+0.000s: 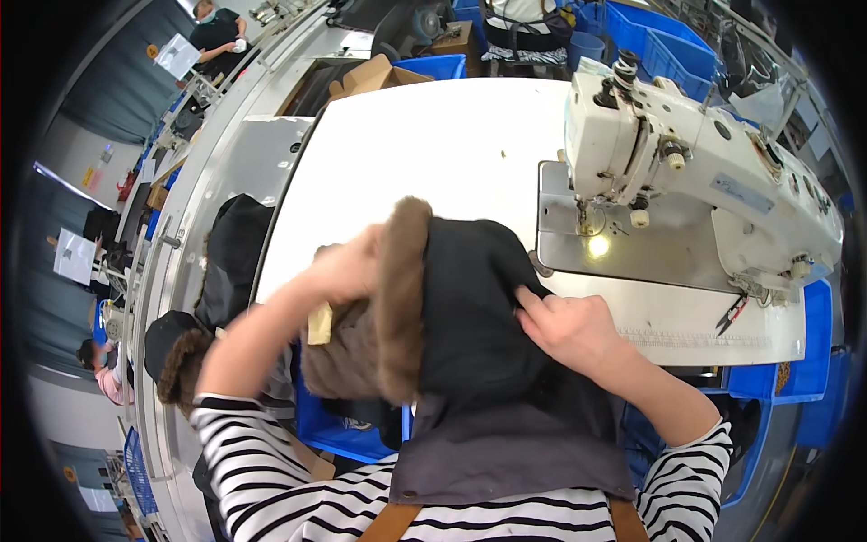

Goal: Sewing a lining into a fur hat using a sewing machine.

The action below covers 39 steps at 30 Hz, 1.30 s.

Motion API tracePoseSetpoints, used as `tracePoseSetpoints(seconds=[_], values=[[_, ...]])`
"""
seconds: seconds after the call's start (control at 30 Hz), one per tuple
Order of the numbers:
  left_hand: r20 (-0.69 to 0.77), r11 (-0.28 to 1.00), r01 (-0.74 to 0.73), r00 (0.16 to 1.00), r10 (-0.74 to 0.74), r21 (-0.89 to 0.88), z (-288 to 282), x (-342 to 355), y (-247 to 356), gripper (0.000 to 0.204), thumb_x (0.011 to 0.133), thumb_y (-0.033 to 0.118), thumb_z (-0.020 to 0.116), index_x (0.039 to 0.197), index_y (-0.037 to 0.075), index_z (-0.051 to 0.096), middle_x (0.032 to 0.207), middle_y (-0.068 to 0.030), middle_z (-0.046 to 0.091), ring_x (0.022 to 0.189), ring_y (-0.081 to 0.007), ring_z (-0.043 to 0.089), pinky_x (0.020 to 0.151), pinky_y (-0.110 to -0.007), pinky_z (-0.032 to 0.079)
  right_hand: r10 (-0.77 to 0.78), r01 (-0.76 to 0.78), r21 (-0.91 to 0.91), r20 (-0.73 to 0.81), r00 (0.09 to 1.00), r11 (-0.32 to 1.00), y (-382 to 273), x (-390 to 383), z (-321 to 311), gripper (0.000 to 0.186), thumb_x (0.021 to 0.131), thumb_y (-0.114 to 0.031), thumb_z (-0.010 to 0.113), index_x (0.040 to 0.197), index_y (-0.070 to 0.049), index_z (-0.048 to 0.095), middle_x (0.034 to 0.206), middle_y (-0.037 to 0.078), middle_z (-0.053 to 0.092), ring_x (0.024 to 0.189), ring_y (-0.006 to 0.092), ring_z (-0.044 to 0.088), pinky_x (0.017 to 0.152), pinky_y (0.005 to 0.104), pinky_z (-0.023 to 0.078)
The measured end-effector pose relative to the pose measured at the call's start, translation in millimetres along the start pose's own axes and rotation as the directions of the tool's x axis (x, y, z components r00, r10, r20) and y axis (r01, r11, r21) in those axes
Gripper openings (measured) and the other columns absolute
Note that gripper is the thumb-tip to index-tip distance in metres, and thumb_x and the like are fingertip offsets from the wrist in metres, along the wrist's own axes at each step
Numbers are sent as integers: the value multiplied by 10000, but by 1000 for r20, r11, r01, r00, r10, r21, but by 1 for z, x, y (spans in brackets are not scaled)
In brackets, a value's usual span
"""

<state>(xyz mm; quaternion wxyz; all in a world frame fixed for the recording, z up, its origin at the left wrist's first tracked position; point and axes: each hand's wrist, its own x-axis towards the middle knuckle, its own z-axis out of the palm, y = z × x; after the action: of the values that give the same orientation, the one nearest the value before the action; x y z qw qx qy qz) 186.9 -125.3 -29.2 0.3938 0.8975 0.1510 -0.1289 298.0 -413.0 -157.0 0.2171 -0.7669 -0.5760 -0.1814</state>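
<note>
A black winter hat with a brown fur band (402, 307) is held up in front of me at the near edge of the white sewing table. At its left, my left hand (348, 266) grips the fur side, its fingertips hidden behind the band and somewhat blurred. My right hand (573, 332) is closed on the black cloth at the right, fingertips tucked against a fold. Brown fur (348, 357) hangs below my left wrist, with a small pale yellow tag (320, 323) beside it. A dark apron (515, 452) lies below the hat.
A white sewing machine (686, 172) stands at the right, its lamp lit over the metal plate. Small thread snips (731, 313) lie near its base. More black fur-trimmed hats (181, 352) are piled at the left. Blue bins (799, 352) flank the table, and people (217, 41) work farther off.
</note>
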Motion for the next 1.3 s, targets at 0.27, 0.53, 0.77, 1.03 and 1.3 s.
tracePoseSetpoints(seconds=[0.27,0.53,0.77,1.03,1.3], values=[[-496,808,-152,720,486,569,-55,76,-10,384,728,57,756,1099,0,675,946,-194,727,922,-372,707,832,-415,547,319,-362,130,266,910,923,-27,22,27,554,901,-289,733,1314,19,530,640,165,670,585,369,685,545,481,540],[-703,905,-347,707,78,-248,35,88,-120,587,906,67,721,1438,3,484,1253,-108,653,1106,-182,629,931,-316,525,109,-138,157,181,977,978,10,33,-3,407,808,-162,758,1142,-5,586,990,111,680,918,337,667,699,430,563],[-639,829,-383,768,40,-408,36,84,-123,537,930,53,715,1426,41,511,1271,-69,647,1106,-157,628,943,-286,518,3,-268,927,277,961,265,-8,62,12,252,856,-155,759,981,-8,596,967,63,637,870,147,593,801,331,525],[-543,938,-311,820,182,-155,19,71,-109,570,943,71,693,1474,30,488,1251,-99,668,1118,-165,631,973,-309,514,-168,-58,720,239,956,692,10,44,10,277,879,-258,817,855,-24,672,932,60,664,840,176,620,713,338,480],[-126,561,-537,642,756,630,0,-19,61,498,794,-90,586,1272,23,671,1320,-156,672,1262,-336,612,1097,-422,459,-314,319,365,-75,946,875,4,49,19,137,781,-140,739,779,-99,608,777,35,547,832,221,605,722,393,520]])
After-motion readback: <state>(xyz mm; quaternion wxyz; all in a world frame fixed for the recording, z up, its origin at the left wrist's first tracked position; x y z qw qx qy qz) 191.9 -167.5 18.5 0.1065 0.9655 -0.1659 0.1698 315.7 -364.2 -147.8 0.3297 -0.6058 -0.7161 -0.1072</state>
